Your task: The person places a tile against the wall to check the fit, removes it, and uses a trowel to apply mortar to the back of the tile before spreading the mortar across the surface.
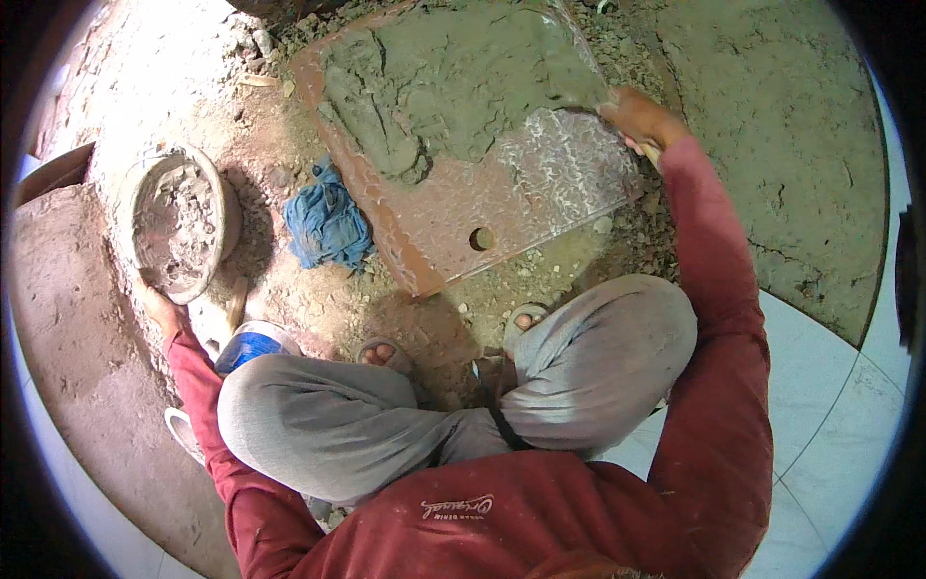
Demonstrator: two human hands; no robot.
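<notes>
A large brown tile (424, 232) lies on the ground before me, its far part covered with thick grey-green mortar (453, 77). White ridged residue marks its bare near part, where a round dark hole shows. At the tile's right edge, my right hand (641, 118) is closed round a tool with a pale handle (652, 156); I cannot make out its working end. Over on the left, my left hand (159, 311) grips the near rim of a bucket (231, 217), which is tilted and caked inside with mortar. Some of its fingers are hidden by the bucket.
A crumpled blue cloth (328, 217) lies left of the tile. By my left knee stands a white-and-blue container (256, 343). Loose rubble surrounds the tile. Grey-green mortar bedding (781, 125) spreads at the right, bordered by pale floor tiles (820, 396).
</notes>
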